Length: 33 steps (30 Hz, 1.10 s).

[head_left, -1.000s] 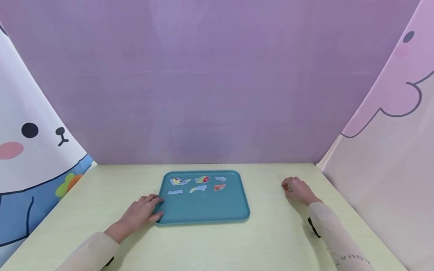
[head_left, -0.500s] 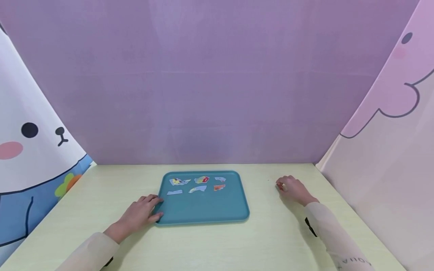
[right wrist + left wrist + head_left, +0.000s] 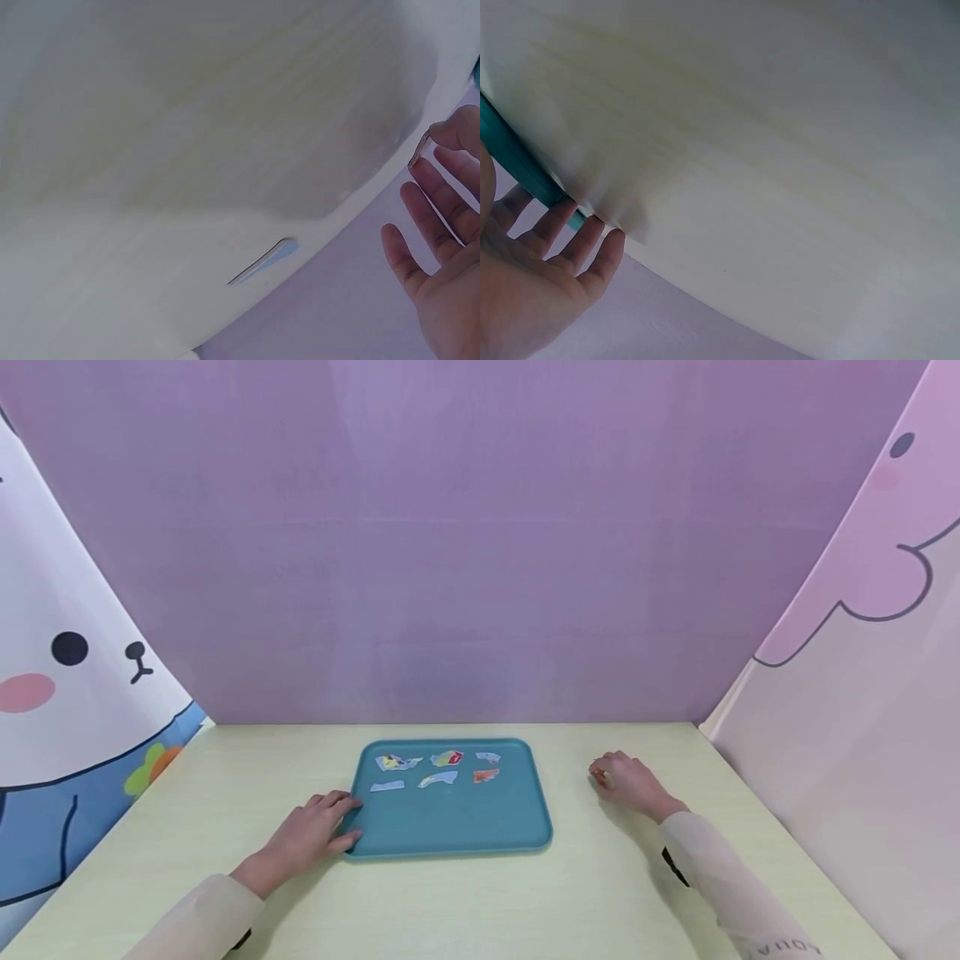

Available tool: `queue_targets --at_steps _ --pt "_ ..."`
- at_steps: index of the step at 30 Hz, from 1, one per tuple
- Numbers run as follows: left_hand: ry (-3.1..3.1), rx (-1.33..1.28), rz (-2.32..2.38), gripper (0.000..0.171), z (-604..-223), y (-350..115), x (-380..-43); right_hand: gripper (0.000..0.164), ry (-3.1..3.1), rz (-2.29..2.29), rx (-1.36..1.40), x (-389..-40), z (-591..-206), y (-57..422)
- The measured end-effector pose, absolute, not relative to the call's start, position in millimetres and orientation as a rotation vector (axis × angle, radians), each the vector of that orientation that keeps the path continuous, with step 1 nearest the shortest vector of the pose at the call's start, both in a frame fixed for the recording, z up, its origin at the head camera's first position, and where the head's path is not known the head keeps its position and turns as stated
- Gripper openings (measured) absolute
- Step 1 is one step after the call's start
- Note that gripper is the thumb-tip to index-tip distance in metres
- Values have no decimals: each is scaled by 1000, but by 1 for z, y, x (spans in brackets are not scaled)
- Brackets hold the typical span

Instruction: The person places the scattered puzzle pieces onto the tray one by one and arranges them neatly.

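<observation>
A teal tray [image 3: 450, 827] lies on the table and bears several small irregular picture pieces, among them an orange piece [image 3: 486, 775], a yellow-and-red piece [image 3: 447, 758] and a pale blue strip [image 3: 387, 786]. My left hand [image 3: 313, 831] rests on the tray's left edge, fingers and thumb spread along the rim. Right of the tray, my right hand [image 3: 636, 783] pinches a small orange-red picture piece [image 3: 602, 778] between thumb and fingertip. In the right wrist view that piece [image 3: 420, 148] appears nearly edge-on, and the other fingers are loosely extended.
A light blue piece [image 3: 266, 261] lies on the table in the right wrist view; I cannot pick it out in the head view. The pale wooden table [image 3: 465, 902] is bounded by a purple backdrop [image 3: 465, 568] behind and printed cartoon panels on both sides.
My right hand has moved left toward the tray, keeping the orange-red picture piece pinched. The left hand, the tray and the pieces on it have stayed in place.
</observation>
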<state>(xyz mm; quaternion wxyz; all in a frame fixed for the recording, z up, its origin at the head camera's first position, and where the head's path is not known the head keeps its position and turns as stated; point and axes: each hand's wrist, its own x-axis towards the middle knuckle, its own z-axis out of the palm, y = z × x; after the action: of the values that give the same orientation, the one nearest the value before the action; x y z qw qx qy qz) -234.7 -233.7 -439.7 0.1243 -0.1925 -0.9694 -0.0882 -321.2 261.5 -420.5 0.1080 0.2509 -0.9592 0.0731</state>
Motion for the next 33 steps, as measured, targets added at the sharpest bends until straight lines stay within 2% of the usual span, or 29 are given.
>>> queue_targets --at_steps 16,33 --pt "-2837 -550 -257 48 -440 -234 -237 16 -2726 188 929 -312 -413 224" --pt "-2852 -524 -271 49 -440 -233 -237 19 -2650 177 1139 -301 -404 172"
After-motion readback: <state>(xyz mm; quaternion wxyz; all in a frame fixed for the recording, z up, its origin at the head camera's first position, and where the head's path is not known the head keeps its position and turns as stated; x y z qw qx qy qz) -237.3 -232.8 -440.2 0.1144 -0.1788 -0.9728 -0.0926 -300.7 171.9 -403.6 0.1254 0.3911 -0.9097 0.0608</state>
